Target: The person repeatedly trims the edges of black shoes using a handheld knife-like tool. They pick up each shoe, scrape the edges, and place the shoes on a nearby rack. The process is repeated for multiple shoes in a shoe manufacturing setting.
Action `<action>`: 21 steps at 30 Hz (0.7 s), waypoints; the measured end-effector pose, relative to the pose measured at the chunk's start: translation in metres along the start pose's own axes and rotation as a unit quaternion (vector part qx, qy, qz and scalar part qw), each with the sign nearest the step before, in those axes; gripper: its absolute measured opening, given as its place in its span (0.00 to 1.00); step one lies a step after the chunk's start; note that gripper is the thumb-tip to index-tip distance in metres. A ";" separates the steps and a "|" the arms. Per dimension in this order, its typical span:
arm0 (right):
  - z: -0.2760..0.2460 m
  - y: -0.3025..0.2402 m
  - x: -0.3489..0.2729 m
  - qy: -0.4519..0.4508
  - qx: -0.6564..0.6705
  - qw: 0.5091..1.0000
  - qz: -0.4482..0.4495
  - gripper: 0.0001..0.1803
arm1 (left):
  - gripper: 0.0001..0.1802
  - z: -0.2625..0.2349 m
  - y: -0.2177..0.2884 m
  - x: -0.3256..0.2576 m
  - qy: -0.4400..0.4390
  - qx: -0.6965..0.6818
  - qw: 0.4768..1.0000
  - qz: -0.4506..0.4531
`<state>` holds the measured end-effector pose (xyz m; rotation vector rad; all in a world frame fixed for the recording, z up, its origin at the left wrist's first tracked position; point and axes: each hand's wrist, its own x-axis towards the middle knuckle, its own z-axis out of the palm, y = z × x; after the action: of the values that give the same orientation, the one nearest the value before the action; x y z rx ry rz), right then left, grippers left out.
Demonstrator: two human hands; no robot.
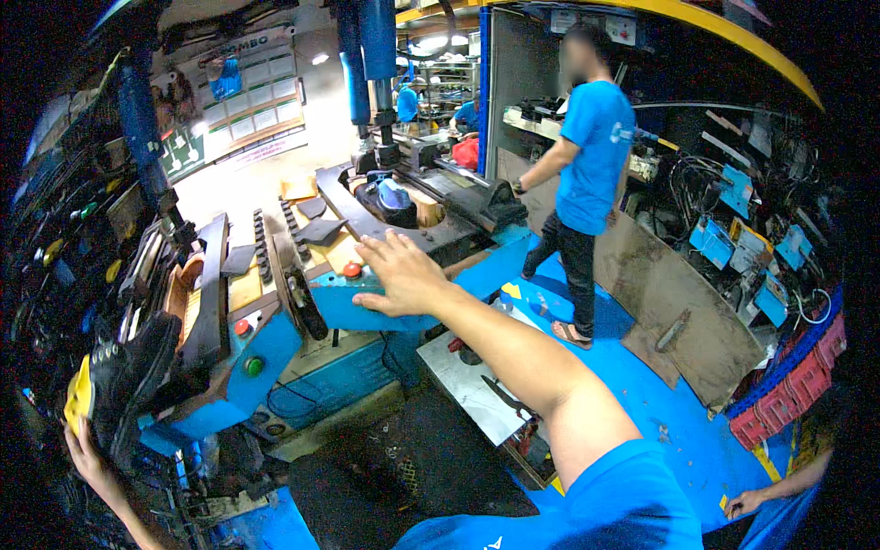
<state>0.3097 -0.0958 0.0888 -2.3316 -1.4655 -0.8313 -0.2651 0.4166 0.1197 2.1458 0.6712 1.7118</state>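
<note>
My left hand (pixel 84 451) is low at the left edge. It grips a black shoe (pixel 137 371) with a yellow sole (pixel 79 394) and holds it against the left end of a blue machine (pixel 266 353). My right hand (pixel 403 273) reaches out over the machine's blue control panel (pixel 335 307), fingers spread and palm down, holding nothing. A red button (pixel 352 269) lies just left of its fingertips. I cannot tell whether the palm touches the panel.
Another red button (pixel 241 326) and a green one (pixel 254 366) sit lower on the machine. Behind my right hand a blue shoe (pixel 390 197) sits on a second press. A person in a blue shirt (pixel 591 156) stands to the right on the blue floor (pixel 678 412). Red crates (pixel 788 394) are stacked at the far right.
</note>
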 end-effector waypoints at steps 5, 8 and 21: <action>-0.027 -0.020 0.010 0.020 0.060 0.998 0.030 0.38 | 0.22 -0.041 0.092 -0.175 0.114 -0.195 0.944 -0.239; -0.046 -0.021 0.009 -0.005 0.064 0.998 0.003 0.41 | 0.27 -0.072 0.133 -0.240 0.094 -0.316 0.912 -0.246; -0.013 0.056 0.002 0.001 -0.052 0.999 -0.002 0.36 | 0.28 -0.337 0.027 -0.345 0.322 0.085 0.908 -0.255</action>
<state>0.3562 -0.1264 0.1050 -2.4023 -1.4597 -0.9302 -0.6483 0.1923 -0.0709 1.2651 1.4474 2.0735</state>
